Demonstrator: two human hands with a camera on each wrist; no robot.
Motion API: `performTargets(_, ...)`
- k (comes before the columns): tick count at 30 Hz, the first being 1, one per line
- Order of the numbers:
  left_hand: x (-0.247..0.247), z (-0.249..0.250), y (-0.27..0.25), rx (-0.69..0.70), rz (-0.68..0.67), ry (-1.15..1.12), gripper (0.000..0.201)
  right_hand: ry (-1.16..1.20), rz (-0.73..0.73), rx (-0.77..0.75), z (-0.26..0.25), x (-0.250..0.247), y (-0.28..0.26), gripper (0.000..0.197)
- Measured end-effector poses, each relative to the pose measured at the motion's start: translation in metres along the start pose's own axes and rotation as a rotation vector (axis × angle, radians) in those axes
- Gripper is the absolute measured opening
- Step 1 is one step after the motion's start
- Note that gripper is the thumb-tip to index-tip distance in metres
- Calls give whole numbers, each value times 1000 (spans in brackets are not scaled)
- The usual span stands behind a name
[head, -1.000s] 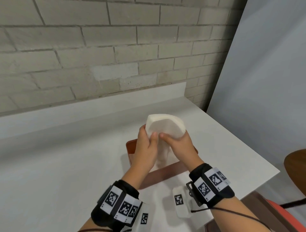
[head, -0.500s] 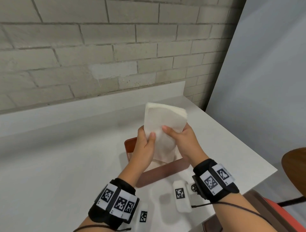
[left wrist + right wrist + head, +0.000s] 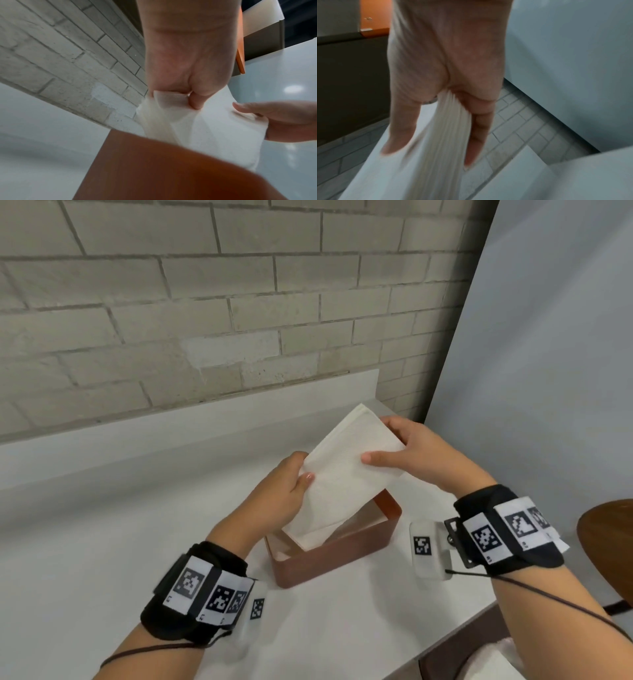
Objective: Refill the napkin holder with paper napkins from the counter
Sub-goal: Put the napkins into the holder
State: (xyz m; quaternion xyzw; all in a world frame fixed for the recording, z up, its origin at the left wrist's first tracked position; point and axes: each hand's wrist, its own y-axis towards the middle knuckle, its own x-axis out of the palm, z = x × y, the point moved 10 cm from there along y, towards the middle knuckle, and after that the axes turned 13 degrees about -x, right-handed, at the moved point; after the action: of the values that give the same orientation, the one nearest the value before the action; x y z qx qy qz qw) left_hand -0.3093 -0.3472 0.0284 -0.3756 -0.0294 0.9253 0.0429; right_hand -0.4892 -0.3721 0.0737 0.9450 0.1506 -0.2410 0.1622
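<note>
White napkin stack [image 3: 346, 474] slants from 1 to 7 o'clock; our left hand [image 3: 284, 491] and right hand [image 3: 407, 453] grip it, low end in holder [image 3: 342, 556].

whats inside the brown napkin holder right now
The lower end of the napkin stack dips into the napkin holder, tilted, gripped by the left hand and the right hand. The stack covers most of the holder's floor, so anything beneath is hidden.

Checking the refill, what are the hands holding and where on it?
Both hold the napkin stack: left hand grips its left edge, right hand its upper right end, lower end inside the holder.
</note>
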Motion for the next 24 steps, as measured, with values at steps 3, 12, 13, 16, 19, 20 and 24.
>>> performTargets(3, 1, 7, 2, 42, -36, 76, 27, -32, -123, 44, 3, 10, -2, 44)
performTargets(12, -24, 10, -4, 81, 155, 288, 41, 208, 82, 34, 47, 35, -11, 42)
performTargets(13, -23, 1, -5, 32, 155, 305, 45, 171, 80, 43, 54, 40, -12, 46)
performTargets(16, -13, -32, -10, -128, 137, 311, 48, 33, 75, 41, 61, 48, -12, 56)
performTargets(19, -13, -49, -13, -169, 174, 192, 39, 61, 85, 30, 59, 51, -10, 72)
performTargets(20, -15, -53, -14, -174, 188, 130, 36, 64, 89, 30, 60, 52, -10, 72)
performTargets(24, -30, -62, -19, -161, 283, -266, 25, 92, 237, 13, 60, 38, -14, 52)
